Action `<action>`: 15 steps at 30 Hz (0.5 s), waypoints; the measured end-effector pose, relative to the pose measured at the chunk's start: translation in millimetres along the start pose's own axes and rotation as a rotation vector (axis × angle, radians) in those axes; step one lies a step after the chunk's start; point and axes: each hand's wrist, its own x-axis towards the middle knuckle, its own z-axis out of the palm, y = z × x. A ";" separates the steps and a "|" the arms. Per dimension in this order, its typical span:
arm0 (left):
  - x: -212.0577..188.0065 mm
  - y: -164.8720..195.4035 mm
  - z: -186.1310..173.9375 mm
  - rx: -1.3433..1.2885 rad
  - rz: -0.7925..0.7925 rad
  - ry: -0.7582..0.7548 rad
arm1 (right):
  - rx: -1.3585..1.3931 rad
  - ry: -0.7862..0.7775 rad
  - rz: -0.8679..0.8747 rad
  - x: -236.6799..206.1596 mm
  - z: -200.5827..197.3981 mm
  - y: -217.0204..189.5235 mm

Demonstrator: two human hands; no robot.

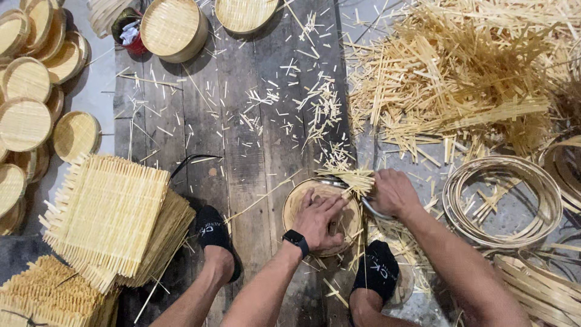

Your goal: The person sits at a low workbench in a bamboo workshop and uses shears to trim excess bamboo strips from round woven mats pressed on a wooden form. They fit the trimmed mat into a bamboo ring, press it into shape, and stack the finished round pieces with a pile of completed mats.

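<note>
Bamboo everywhere, seen from the head camera looking down. Near the middle, on grey wooden planks (242,151), lies a round woven disc (295,204), between two feet in black socks (212,231).

Pressing down on that disc: the left hand (316,219), fingers spread and flat on the weave, gripping nothing, a dark wristwatch (296,237) just behind it. Just beside it, at the disc's far right edge: the right hand (393,192), clenched around a metal tool (371,210), only a curved sliver of it showing below the fist; hard to tell what kind. Sticking out past the rim, right at the fist: a tuft of loose strip ends (354,178).

Judging from this, trimming the overhang flush with the rim. To do it well:
- Bear weight through the flat palm so the disc cannot spin or lift.
- Hold the fingertips back from the rim, well clear of the blade.
- Cut close along the curve, a few strips at a time, not into the weave.
- Turn the disc toward the tool rather than reaching round it.

Around: square woven mats (106,212) stacked near left; finished round trays (24,124) piled at far left; coiled bamboo hoops (502,200) on the right; a heap of offcut strips (460,66) at far right, with shorter scraps scattered across the boards.
</note>
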 end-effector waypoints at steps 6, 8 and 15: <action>-5.1 -7.9 -3.0 -0.039 0.073 -0.012 | 0.362 0.049 0.216 3.7 11.1 55.8; -4.5 -12.8 0.6 -0.116 0.060 0.015 | 0.501 0.073 0.525 14.4 26.9 78.7; 34.6 -79.3 16.2 -0.416 -0.821 0.380 | 0.667 0.098 0.734 12.5 70.0 90.6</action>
